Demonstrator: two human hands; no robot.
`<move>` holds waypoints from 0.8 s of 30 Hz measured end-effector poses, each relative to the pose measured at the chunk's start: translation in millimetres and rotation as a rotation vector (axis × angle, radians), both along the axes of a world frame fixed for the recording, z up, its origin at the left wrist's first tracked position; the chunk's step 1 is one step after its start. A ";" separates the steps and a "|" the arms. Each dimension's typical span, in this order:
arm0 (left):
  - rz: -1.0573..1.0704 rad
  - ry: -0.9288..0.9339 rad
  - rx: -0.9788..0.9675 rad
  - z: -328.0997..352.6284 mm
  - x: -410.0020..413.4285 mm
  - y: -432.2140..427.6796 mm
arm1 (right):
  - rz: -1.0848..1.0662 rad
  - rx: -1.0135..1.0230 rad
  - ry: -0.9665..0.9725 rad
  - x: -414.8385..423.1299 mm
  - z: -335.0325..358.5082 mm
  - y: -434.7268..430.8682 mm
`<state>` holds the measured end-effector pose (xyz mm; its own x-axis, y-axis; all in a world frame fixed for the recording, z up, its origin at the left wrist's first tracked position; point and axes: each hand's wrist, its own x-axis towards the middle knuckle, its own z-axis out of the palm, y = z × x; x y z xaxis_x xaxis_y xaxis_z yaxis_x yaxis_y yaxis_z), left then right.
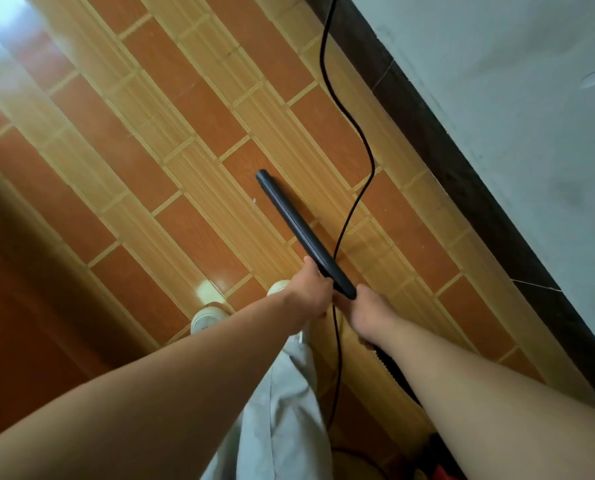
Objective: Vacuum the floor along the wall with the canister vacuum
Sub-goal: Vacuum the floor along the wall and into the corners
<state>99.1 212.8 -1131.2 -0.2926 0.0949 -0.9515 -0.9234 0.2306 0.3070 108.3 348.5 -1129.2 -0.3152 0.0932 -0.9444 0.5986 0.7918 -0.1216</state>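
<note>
A black vacuum wand [290,220] slants down over the tiled floor [171,140], its tip near a small white speck. My left hand [311,289] grips the wand's upper part. My right hand [367,315] grips its rear end, where a ribbed black hose [398,375] runs back under my forearm. A thin black power cord [353,123] snakes along the floor from the top of the view, crosses the wand and passes between my arms. The canister is hidden, except perhaps a red bit at the bottom right [439,471].
A dark skirting board [438,140] and a pale wall [517,98] run diagonally on the right, a little beyond the wand tip. My white shoes [207,315] and light trousers [282,410] are below the hands. A dark wooden surface [22,306] borders the floor at the left.
</note>
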 end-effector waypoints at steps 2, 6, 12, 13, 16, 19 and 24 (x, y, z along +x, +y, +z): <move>-0.011 0.035 0.016 0.8 -16.8 -0.3 | -0.006 -0.022 0.028 -15.6 2.2 -0.2; -0.019 0.062 -0.021 -0.7 -49.2 4.4 | 0.014 0.015 0.055 -35.2 -0.7 7.6; -0.097 0.040 0.010 5.9 -87.1 28.8 | -0.164 0.043 0.003 -58.2 1.2 22.1; -0.103 0.031 0.015 6.2 -92.1 30.9 | -0.189 0.038 0.003 -61.9 1.7 21.6; -0.125 0.018 0.036 3.2 -110.5 36.4 | -0.262 0.034 0.012 -75.3 1.6 20.9; -0.178 0.015 0.035 -4.0 -126.8 39.5 | -0.347 0.061 0.009 -90.1 0.6 17.2; -0.290 0.025 0.054 -9.6 -149.9 49.1 | -0.446 0.092 0.018 -107.1 -7.6 16.1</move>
